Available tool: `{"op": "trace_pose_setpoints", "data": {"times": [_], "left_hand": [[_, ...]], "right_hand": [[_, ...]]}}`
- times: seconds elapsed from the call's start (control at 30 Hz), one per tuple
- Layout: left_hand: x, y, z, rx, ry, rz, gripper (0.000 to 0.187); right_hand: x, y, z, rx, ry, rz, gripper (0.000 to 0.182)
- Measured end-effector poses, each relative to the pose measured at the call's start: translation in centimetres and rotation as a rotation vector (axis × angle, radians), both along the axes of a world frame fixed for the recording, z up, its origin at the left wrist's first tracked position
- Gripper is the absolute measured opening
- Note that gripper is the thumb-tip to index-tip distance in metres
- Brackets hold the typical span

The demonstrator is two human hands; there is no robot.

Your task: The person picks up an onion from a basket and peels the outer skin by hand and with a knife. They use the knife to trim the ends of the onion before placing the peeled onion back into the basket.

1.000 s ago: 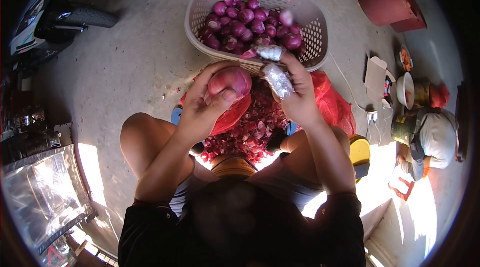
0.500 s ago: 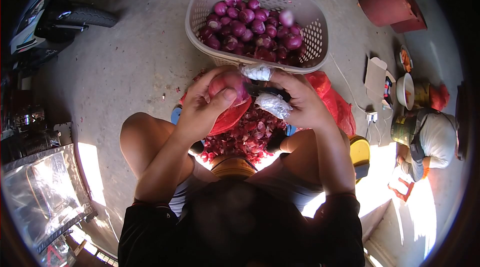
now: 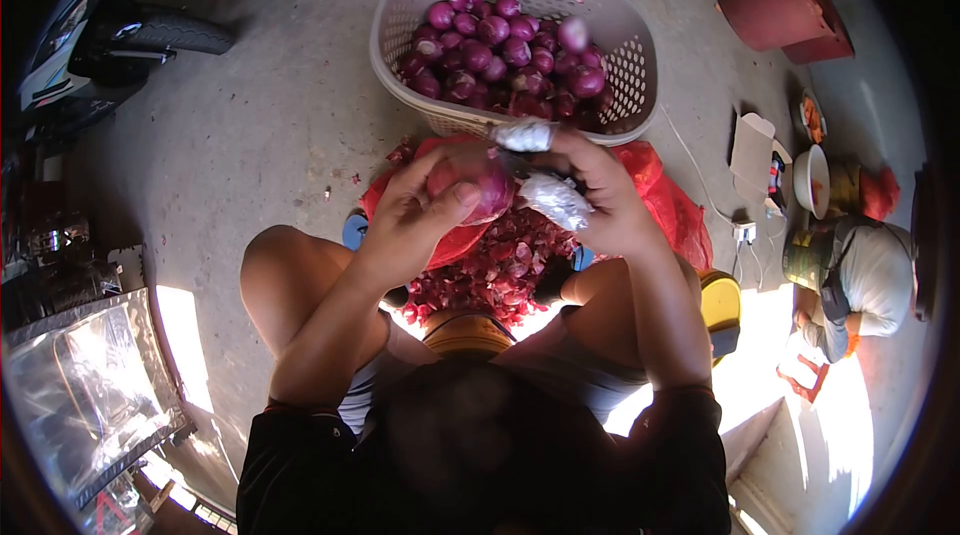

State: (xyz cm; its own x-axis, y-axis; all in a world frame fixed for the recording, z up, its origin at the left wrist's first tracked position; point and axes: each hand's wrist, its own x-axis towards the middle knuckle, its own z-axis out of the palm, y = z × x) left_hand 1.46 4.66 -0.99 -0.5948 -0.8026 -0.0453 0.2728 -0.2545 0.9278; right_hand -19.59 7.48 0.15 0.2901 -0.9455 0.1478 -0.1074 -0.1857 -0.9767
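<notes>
A red onion (image 3: 478, 185) is held up in front of me, with the fingers of my left hand (image 3: 410, 210) wrapped round it. Close on its right side is my right hand (image 3: 600, 185), its thumb and forefinger covered in silvery-white wrapping (image 3: 555, 200). A dark knife sits between those fingers, mostly hidden and blurred. Below the hands, between my legs, lies a heap of red onion skins (image 3: 480, 275). Just beyond the hands stands a grey perforated basket (image 3: 388, 65), holding many purple peeled onions (image 3: 495, 32).
Red mesh sacking (image 3: 670, 210) lies right of the skins. A white cable, an open carton (image 3: 752, 157) and a white bowl (image 3: 810, 180) are further right, near a crouching person (image 3: 865, 275). Red tubs (image 3: 775, 5) stand back right; a motorbike wheel (image 3: 180, 32) is at left.
My right hand's wrapped forefinger and thumb have shifted slightly right. The onion is turned a little in my left hand, more of its purple side showing.
</notes>
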Motion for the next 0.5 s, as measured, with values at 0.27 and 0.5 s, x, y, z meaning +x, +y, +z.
{"op": "trace_pose_setpoints", "data": {"times": [0.27, 0.5], "left_hand": [[0.1, -0.1, -0.1, 0.040, -0.015, 0.029, 0.042], [-0.1, -0.1, 0.1, 0.008, -0.056, 0.051, 0.042]], "right_hand": [[-1.5, 0.5, -1.0, -0.130, 0.198, 0.139, 0.056], [-1.1, 0.1, -0.7, -0.155, 0.267, 0.070, 0.043]]}}
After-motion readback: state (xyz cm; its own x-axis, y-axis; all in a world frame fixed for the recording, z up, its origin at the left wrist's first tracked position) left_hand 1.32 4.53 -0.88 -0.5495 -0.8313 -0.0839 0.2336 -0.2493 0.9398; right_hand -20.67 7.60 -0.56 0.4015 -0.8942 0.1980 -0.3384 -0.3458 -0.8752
